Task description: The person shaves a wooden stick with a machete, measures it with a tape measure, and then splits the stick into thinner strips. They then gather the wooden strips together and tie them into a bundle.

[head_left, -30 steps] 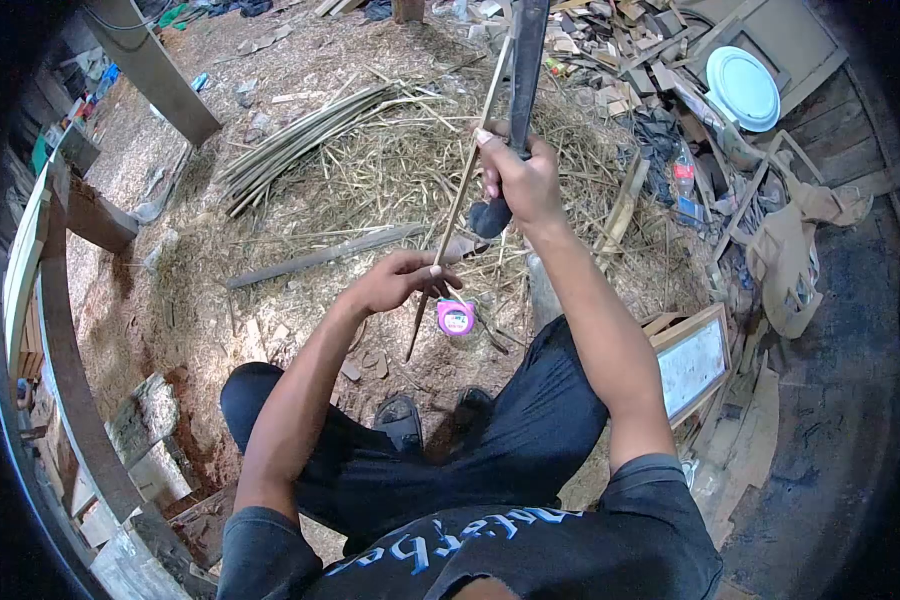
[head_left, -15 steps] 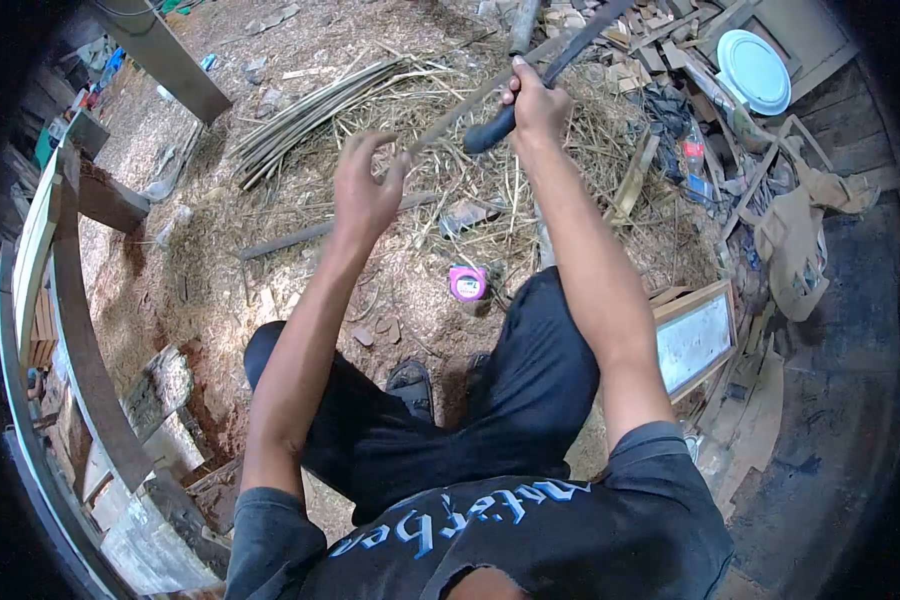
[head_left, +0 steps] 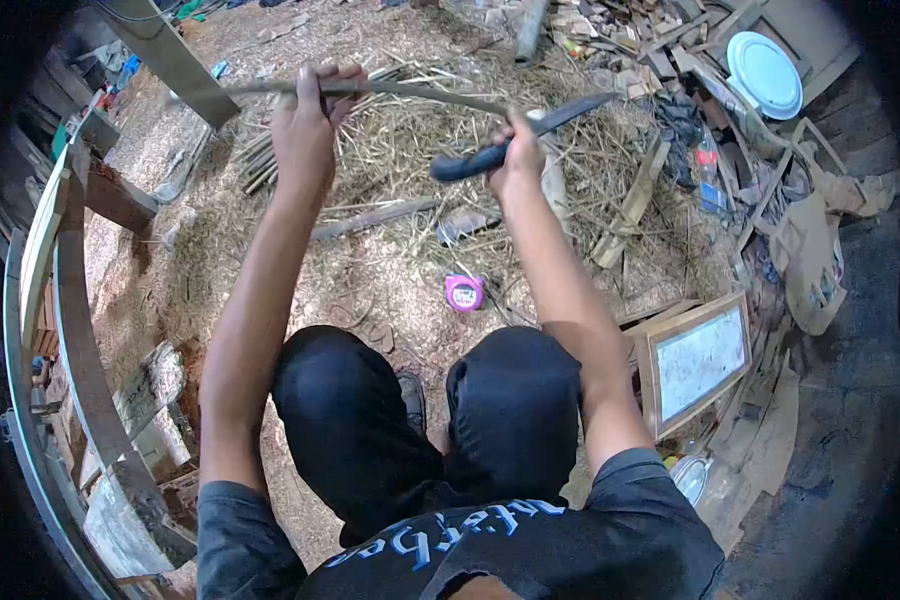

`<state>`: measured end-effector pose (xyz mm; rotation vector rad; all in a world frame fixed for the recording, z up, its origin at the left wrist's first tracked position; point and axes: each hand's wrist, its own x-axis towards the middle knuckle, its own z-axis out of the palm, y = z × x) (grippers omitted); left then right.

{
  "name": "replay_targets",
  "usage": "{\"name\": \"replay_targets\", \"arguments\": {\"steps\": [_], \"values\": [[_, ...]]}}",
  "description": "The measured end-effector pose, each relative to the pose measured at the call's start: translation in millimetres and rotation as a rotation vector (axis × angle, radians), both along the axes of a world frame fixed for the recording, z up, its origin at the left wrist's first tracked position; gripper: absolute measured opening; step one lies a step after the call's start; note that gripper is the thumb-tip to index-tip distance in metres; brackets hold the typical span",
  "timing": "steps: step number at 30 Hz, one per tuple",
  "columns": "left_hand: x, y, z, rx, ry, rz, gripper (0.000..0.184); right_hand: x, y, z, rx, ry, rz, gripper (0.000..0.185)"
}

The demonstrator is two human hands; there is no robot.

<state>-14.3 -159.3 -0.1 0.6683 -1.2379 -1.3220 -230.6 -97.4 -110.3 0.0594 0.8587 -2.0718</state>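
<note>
My left hand (head_left: 308, 125) is closed around a long thin strip (head_left: 410, 90), bamboo or wood by its look, which lies nearly level across the view. In my right hand (head_left: 518, 160) is a large knife (head_left: 575, 112) with a dark blade pointing right and a black handle jutting out to the left. The strip's right end meets the thumb of that same hand, just above the knife. Beneath both hands lies a pile of straw-like shavings (head_left: 410, 150). A bundle of thin strips (head_left: 260, 165) sits partly hidden behind my left hand.
A pink tape measure (head_left: 464, 292) lies on the ground before my knees. To the right stand a wood-framed pane (head_left: 700, 355) and, farther off, a pale blue round lid (head_left: 765, 75). Wooden posts (head_left: 170, 60) rise at left; scrap wood (head_left: 620, 45) is heaped at the back right.
My left hand has moved up and left and closed on the strip. From slanting, the strip has swung nearly level. My right hand has come down slightly, its knife now tilted flatter.
</note>
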Motion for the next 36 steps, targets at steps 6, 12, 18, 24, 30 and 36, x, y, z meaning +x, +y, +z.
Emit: {"name": "replay_targets", "arguments": {"steps": [6, 12, 18, 24, 30, 36], "values": [[-45, -36, -21, -0.167, -0.170, -0.174, 0.032, 33, 145, -85, 0.510, 0.583, 0.427, 0.030], [-88, -28, -53, -0.346, -0.417, -0.290, 0.036, 36, 225, -119, 0.656, 0.948, 0.469, 0.053], [-95, -14, -94, -0.354, -0.490, -0.425, 0.037, 38, 208, -142, 0.704, 1.046, 0.409, 0.037], [-111, -37, -69, -0.261, -0.250, -0.345, 0.044, 43, 191, -134, 0.601, 1.200, 0.315, 0.027], [-145, -63, -71, 0.052, 0.214, -0.475, 0.049, 34, 170, -117, 0.600, 1.411, 0.316, 0.035], [-140, -48, -60, -0.017, 0.224, -0.739, 0.059, 29, 121, -74, 0.519, 1.521, 0.173, 0.027]]}}
